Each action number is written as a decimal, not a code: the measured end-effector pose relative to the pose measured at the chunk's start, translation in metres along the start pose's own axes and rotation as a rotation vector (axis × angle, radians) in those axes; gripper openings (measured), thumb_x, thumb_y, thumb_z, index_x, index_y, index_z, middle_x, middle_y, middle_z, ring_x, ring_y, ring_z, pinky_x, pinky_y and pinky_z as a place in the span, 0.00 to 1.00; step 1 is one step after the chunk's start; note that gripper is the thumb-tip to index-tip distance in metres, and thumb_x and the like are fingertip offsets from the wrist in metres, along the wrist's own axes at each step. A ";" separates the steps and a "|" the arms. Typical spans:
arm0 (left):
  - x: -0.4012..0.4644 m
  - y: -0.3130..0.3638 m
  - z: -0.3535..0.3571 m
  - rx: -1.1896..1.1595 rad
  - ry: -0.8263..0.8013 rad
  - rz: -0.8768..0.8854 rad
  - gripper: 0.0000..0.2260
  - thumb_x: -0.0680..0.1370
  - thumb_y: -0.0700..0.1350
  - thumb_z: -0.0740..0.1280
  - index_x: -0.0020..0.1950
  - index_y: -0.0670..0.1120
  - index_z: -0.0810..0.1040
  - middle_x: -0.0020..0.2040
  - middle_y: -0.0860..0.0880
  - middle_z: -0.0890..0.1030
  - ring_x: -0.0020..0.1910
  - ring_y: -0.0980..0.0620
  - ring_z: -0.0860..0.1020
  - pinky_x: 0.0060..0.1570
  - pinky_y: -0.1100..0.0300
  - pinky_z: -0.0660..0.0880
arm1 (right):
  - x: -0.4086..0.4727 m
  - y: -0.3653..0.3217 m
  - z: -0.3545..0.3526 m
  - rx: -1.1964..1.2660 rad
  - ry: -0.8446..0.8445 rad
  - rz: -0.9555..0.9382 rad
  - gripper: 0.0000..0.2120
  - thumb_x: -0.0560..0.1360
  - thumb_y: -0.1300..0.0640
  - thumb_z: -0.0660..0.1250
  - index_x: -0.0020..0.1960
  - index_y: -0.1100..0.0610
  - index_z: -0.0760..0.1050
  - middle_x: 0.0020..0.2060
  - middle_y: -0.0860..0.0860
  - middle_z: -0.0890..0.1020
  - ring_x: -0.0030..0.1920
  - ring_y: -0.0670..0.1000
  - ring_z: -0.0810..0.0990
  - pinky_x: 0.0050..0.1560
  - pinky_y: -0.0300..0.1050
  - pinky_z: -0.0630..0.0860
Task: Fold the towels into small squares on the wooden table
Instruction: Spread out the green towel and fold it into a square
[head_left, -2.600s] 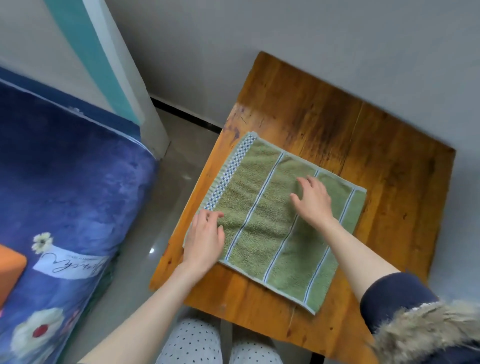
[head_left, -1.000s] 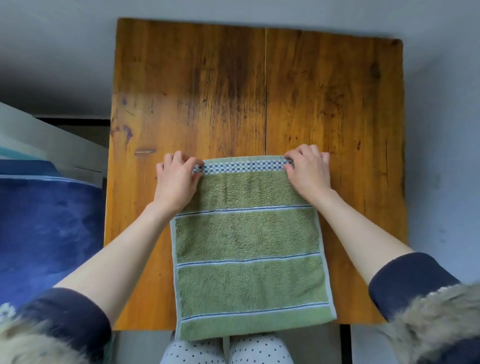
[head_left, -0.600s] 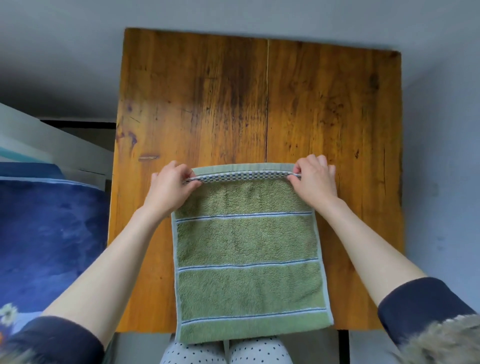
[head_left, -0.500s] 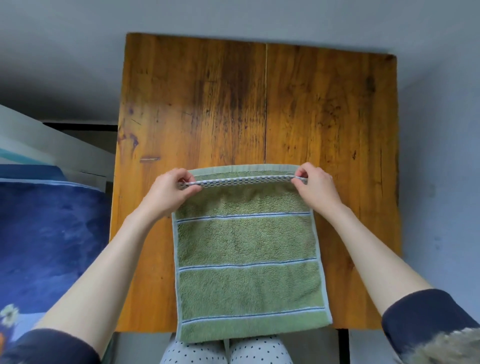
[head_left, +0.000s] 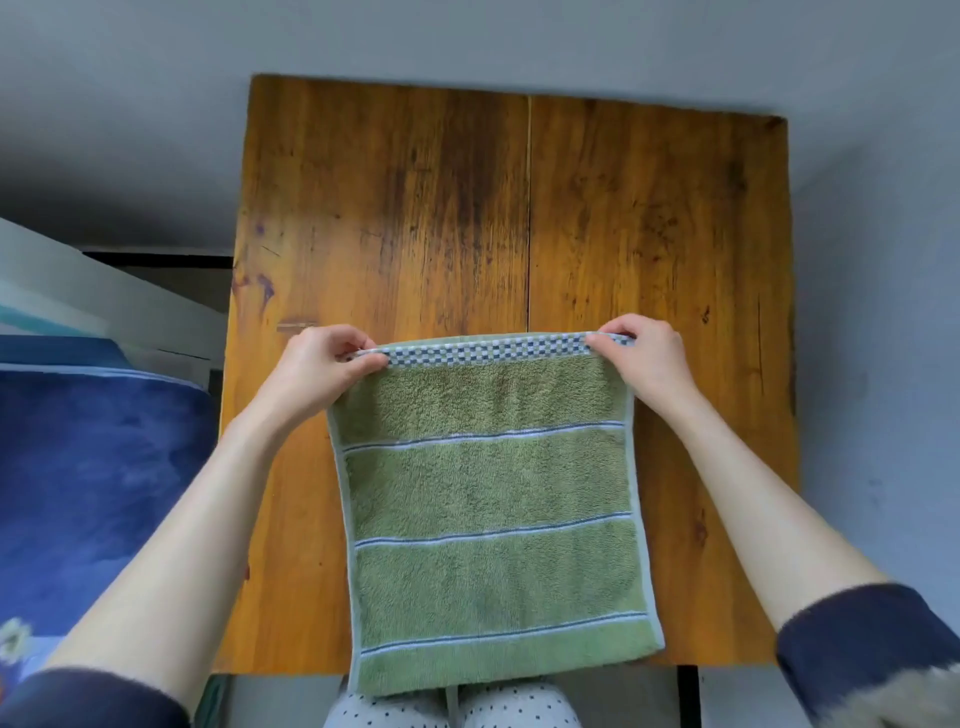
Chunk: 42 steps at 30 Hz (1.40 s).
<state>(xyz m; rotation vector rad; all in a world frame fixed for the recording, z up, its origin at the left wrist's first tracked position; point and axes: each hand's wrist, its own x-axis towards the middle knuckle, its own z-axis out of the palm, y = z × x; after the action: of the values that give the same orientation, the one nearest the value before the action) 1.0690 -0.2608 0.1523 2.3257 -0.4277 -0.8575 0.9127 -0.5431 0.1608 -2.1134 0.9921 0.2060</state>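
My left hand (head_left: 322, 369) pinches the far left corner of the green striped towel (head_left: 493, 509), and my right hand (head_left: 647, 361) pinches the far right corner, fingers curled over the blue-and-white checked border (head_left: 488, 353). The towel runs down the middle of the frame on the wooden table (head_left: 467, 208), its near edge hanging off the table's bottom edge over my dotted trousers (head_left: 452, 709).
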 end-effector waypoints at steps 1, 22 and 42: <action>0.006 -0.003 0.004 0.054 0.020 -0.004 0.05 0.73 0.48 0.71 0.42 0.47 0.79 0.41 0.50 0.82 0.45 0.52 0.78 0.45 0.57 0.72 | 0.006 0.002 0.007 -0.015 -0.009 0.004 0.06 0.74 0.53 0.68 0.46 0.55 0.79 0.46 0.48 0.80 0.54 0.50 0.75 0.59 0.46 0.68; 0.023 -0.019 0.026 0.324 0.022 -0.027 0.10 0.73 0.52 0.69 0.42 0.48 0.71 0.45 0.49 0.72 0.51 0.47 0.68 0.51 0.51 0.62 | 0.023 0.018 0.014 -0.344 -0.250 -0.050 0.04 0.76 0.52 0.64 0.46 0.52 0.73 0.51 0.52 0.75 0.59 0.54 0.70 0.60 0.50 0.66; -0.064 0.055 -0.068 -0.172 0.054 0.189 0.03 0.70 0.41 0.74 0.39 0.45 0.81 0.38 0.50 0.81 0.37 0.58 0.77 0.35 0.74 0.71 | -0.091 -0.038 -0.092 0.049 -0.017 -0.101 0.03 0.75 0.56 0.68 0.42 0.53 0.78 0.42 0.48 0.80 0.46 0.46 0.77 0.46 0.41 0.71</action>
<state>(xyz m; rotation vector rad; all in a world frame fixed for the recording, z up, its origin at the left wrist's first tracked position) 1.0624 -0.2419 0.2589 2.1077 -0.5209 -0.7104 0.8618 -0.5399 0.2857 -2.1075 0.8690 0.1480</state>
